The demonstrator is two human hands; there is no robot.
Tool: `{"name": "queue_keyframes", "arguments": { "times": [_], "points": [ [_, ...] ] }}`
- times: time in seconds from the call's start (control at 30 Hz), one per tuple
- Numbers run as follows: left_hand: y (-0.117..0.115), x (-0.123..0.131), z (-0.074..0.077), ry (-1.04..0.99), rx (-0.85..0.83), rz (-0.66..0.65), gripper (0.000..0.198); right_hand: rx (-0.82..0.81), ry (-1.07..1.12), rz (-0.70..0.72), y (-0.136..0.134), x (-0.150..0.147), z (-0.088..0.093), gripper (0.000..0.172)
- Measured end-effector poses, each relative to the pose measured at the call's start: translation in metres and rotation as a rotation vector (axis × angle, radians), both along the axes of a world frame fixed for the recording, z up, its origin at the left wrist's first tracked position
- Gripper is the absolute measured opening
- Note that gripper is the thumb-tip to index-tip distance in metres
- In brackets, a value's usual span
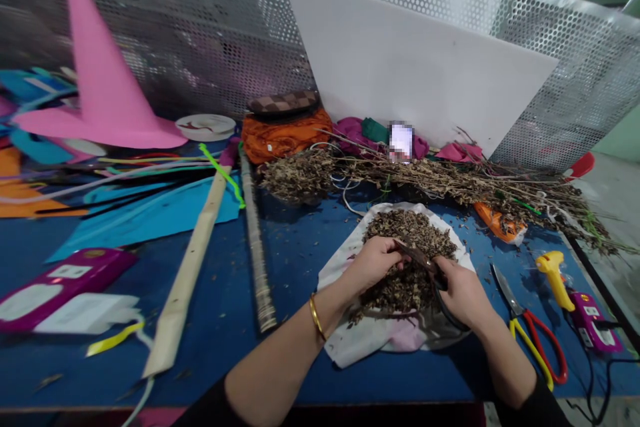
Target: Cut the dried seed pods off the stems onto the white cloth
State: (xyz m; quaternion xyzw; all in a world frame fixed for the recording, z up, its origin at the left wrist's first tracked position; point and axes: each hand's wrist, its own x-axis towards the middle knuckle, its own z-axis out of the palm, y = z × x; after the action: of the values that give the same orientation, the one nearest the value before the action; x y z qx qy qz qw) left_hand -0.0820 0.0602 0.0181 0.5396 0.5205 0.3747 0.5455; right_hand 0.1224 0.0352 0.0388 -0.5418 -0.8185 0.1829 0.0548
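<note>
A heap of crushed dried leaves lies on a white cloth on the blue table. Over the heap, my right hand is closed around the dark handles of a pair of scissors, its blades pointing up and left toward the other hand. My left hand, with a gold bangle on the wrist, pinches a small brown bit of dried plant at the blade tips. The bit itself is mostly hidden by fingers.
Bundled dry stalks lie along the back. To the right are red-and-yellow scissors, a yellow glue gun and a purple power strip. Leftward lie a wooden stick, a wrapped rod and a pink hat.
</note>
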Motion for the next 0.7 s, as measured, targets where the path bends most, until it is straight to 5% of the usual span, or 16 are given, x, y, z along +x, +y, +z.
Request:
{"name": "queue_keyframes", "arguments": {
  "times": [0.2, 0.4, 0.7],
  "points": [
    [-0.002, -0.002, 0.012, 0.094, -0.017, 0.001, 0.022, -0.011, -0.017, 0.013, 0.003, 0.001, -0.006, 0.024],
    [-0.003, 0.001, 0.009, 0.047, -0.047, 0.015, 0.014, 0.057, -0.004, -0.001, 0.002, -0.001, -0.004, 0.041],
    [-0.002, 0.000, 0.006, 0.033, -0.097, -0.006, 0.030, 0.062, 0.083, -0.097, 0.005, 0.003, -0.008, 0.032]
  ]
}}
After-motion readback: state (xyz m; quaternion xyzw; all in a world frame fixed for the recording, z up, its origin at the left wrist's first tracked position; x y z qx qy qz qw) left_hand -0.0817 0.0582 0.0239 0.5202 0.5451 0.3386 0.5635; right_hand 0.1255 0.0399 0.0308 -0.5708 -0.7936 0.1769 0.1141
